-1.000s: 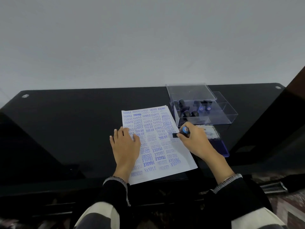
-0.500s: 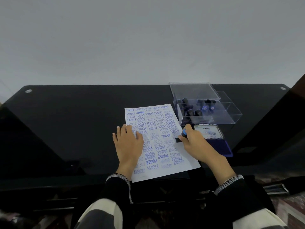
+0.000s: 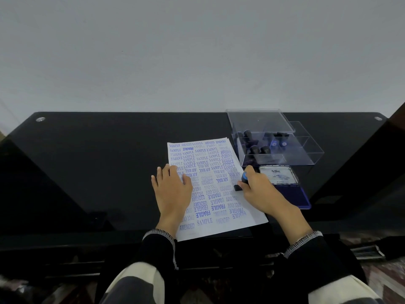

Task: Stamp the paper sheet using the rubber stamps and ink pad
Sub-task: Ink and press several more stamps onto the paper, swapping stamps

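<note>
A white paper sheet point(image 3: 215, 172) covered in blue stamped words lies on the black glass table point(image 3: 98, 163). My left hand point(image 3: 173, 190) rests flat on the sheet's left side, fingers straight. My right hand point(image 3: 259, 191) grips a black rubber stamp point(image 3: 241, 183) with a blue cap, its base down on the sheet's right edge. Just right of that hand sits the open blue ink pad point(image 3: 295, 191) with its labelled lid point(image 3: 278, 175) raised.
A clear plastic box point(image 3: 274, 139) holding several more stamps stands behind the ink pad, its lid propped on top. The table's front edge runs just below the sheet. A grey wall rises behind the table.
The camera view shifted slightly. My right hand with the stamp has stayed at the sheet's right edge, pressing down. My left hand has kept its place on the paper.
</note>
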The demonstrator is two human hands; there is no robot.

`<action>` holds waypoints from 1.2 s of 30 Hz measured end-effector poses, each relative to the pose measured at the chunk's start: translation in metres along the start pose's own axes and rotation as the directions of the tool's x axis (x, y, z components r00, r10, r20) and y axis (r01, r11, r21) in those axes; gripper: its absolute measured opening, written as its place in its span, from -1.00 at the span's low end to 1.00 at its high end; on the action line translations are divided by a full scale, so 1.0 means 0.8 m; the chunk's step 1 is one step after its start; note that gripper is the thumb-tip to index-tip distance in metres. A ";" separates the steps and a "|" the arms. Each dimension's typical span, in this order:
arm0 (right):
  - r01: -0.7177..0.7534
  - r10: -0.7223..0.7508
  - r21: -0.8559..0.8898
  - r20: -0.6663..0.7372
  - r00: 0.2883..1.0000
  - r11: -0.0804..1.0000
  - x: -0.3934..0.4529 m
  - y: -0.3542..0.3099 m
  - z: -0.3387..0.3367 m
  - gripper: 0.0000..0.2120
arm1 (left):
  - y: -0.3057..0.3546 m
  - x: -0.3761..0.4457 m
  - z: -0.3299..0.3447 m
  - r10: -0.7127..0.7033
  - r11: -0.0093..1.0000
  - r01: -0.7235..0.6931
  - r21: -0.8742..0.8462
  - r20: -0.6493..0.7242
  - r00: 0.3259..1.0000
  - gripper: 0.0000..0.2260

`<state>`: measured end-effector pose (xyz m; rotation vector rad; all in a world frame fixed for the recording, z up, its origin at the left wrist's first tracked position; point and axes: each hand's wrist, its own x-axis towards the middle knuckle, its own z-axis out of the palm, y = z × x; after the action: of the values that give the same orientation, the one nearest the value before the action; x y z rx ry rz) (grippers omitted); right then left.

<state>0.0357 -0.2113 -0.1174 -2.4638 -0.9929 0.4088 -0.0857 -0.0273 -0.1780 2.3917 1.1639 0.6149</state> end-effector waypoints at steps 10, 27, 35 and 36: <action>-0.016 0.016 -0.033 0.003 1.000 0.999 0.001 -0.002 0.003 -0.86 | 0.001 0.000 -0.001 0.000 1.000 0.000 -0.007 -0.002 1.000 -0.65; -0.009 0.008 -0.047 -0.022 1.000 0.999 -0.002 -0.005 0.006 -0.86 | 0.002 0.000 -0.002 -0.004 1.000 0.004 -0.006 0.003 1.000 -0.64; 0.003 -0.003 -0.029 -0.012 1.000 1.000 0.001 -0.004 0.006 -0.86 | 0.001 0.000 -0.001 0.001 1.000 -0.001 -0.001 0.001 1.000 -0.64; 0.005 -0.005 -0.029 -0.010 1.000 1.000 0.001 -0.004 0.006 -0.86 | 0.001 0.000 -0.001 0.001 1.000 -0.001 0.000 0.001 1.000 -0.64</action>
<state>0.0321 -0.2071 -0.1199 -2.4866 -1.0073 0.3826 -0.0859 -0.0274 -0.1771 2.3926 1.1618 0.6143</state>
